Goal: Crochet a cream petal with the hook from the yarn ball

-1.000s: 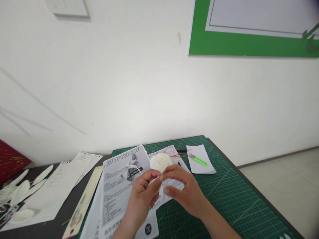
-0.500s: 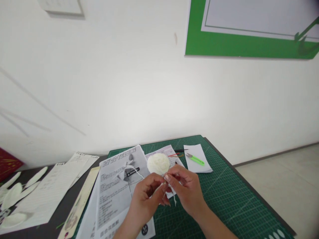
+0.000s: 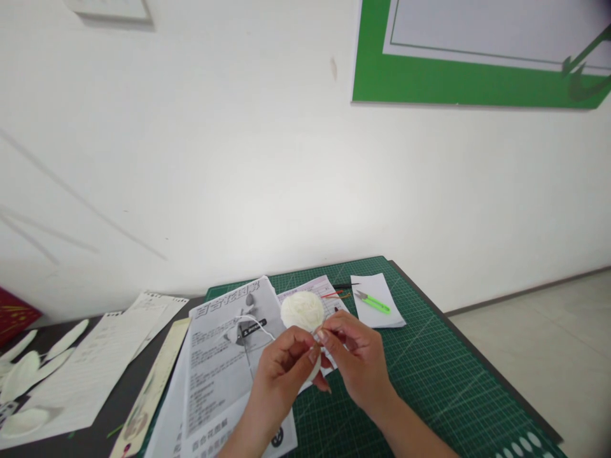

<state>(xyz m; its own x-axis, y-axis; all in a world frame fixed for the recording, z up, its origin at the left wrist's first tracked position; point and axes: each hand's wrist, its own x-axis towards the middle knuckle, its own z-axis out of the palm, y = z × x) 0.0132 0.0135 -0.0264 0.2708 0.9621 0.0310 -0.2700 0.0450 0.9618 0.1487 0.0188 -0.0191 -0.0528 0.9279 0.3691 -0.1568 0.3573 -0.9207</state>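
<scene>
Just in front of a ball of cream yarn (image 3: 302, 310), my left hand (image 3: 289, 369) and my right hand (image 3: 356, 350) meet at their fingertips. The left thumb and fingers pinch white yarn, and a pale strand shows below them. My right thumb and index finger are pressed together at the same spot; the small item between them is too small to make out. A white yarn strand (image 3: 258, 323) curves over the printed sheet (image 3: 214, 381) toward my left hand.
Green snips (image 3: 375, 301) lie on white paper (image 3: 390, 315) at the right. Below is a green cutting mat (image 3: 429, 375). A long cream strip (image 3: 153, 388), handwritten sheets (image 3: 90, 375) and white petal-shaped pieces (image 3: 23, 375) are at the left, against the wall.
The loose yarn end that hung below my right fingers is no longer seen there. A pale strand now shows beside my left fingers. The view has shifted slightly.
</scene>
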